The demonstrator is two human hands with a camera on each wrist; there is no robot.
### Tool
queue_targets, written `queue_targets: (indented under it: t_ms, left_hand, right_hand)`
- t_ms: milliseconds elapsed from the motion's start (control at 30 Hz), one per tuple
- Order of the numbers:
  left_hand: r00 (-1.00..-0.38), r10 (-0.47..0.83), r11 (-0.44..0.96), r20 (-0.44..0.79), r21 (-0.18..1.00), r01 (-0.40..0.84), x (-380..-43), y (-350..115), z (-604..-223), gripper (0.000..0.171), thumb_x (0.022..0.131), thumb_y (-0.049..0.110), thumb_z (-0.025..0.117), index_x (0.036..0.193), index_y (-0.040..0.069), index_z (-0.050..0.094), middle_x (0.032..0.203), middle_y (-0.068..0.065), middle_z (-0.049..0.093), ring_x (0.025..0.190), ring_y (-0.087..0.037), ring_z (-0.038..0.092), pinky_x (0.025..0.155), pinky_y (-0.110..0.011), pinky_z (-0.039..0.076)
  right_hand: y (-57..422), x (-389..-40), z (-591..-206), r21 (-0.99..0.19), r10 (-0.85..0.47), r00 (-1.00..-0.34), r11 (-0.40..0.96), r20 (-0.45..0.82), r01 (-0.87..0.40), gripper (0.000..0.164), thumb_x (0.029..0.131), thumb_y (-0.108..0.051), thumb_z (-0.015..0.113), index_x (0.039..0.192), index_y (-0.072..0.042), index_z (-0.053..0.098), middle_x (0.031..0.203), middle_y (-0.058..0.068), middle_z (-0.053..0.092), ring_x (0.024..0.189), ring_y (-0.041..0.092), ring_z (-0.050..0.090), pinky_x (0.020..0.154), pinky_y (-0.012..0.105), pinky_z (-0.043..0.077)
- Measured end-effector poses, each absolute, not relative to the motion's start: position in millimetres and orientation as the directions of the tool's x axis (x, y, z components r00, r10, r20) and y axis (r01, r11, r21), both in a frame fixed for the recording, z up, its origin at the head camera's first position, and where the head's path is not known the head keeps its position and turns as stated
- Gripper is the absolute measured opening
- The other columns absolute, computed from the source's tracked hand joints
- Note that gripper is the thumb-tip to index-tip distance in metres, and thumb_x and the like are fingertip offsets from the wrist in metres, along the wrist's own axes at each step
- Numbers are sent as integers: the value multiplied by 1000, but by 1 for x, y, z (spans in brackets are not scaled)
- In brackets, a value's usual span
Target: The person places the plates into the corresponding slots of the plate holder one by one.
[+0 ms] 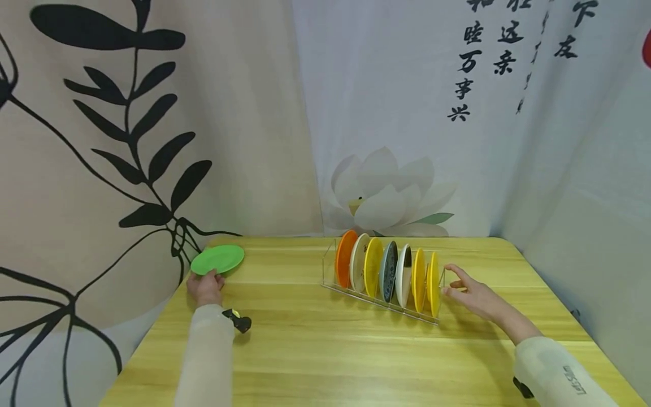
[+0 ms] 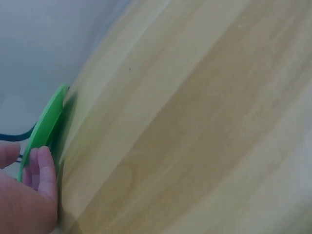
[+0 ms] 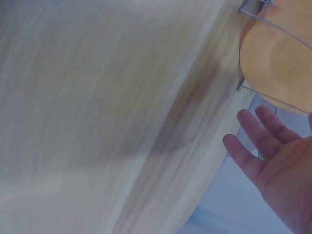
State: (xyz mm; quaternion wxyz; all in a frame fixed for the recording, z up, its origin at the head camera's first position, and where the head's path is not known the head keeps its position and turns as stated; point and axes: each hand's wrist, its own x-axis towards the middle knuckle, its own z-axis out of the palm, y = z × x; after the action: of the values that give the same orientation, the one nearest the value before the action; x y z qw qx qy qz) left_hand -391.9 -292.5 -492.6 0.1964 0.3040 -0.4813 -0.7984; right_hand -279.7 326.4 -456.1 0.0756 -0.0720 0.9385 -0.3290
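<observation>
At the far left corner of the table, my left hand [image 1: 205,287] grips the near rim of a green plate [image 1: 218,258]. In the left wrist view, the fingers lie on the plate's underside, facing the table, and the thumb is on the other side. The plate is tilted, its near rim raised. My right hand [image 1: 475,295] is at the right end of a wire plate rack [image 1: 427,320], thumb and forefinger apart. Its other fingers [image 3: 246,158] are extended in the right wrist view. Whether a fingertip touches the rack's end wire, I cannot tell.
Several plates stand upright in the rack: an orange plate [image 1: 346,257] at the left end, then cream, yellow, a dark patterned plate [image 1: 389,271], white, and a yellow plate [image 1: 433,284] at the right end. The wooden table [image 1: 305,350] meets hanging curtains [image 1: 254,141] behind.
</observation>
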Motion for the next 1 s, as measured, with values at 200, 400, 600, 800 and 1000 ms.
queue_targets:
  t_ms: [200,400,600,800,1000]
  left_hand:
    - [-749,-612,-406,-253,913,24,-390,-295,-498,62,91,-12,54,149,4,39,81,-3,55,75,-14,57,71,-25,57]
    - [-776,-579,-387,-251,922,-9,-386,-293,-497,65,92,-11,50,153,6,34,105,-11,55,96,-20,56,90,-28,54]
    - [-761,-593,-422,-261,907,17,-381,-290,-495,61,87,-16,45,146,0,39,138,-14,47,102,-22,55,88,-25,54]
    - [-751,-606,-362,-260,932,-30,-375,-292,-494,59,88,-13,46,145,2,37,132,-10,46,94,-20,59,81,-23,55]
    - [-782,-578,-369,-234,930,-6,-370,-295,-491,70,89,-13,41,154,5,24,154,-13,33,128,-29,48,100,-34,49]
  right_hand:
    - [327,-280,-457,-636,-183,-979,767,-88,-87,75,100,-51,50,157,-16,16,138,34,48,111,48,58,83,58,52]
    - [330,-279,-458,-626,-178,-980,775,-93,-81,77,99,-53,50,157,-16,15,139,34,47,110,49,58,84,60,51]
    - [330,-279,-459,-624,-179,-979,778,-102,-77,79,99,-55,50,157,-16,14,140,34,47,110,49,58,84,61,50]
    - [329,-281,-459,-631,-187,-977,771,-103,-82,77,100,-51,50,157,-15,14,139,35,46,110,50,58,84,61,51]
    - [328,-281,-458,-635,-195,-975,768,-108,-84,78,100,-52,51,157,-14,14,140,36,45,111,49,58,82,57,53]
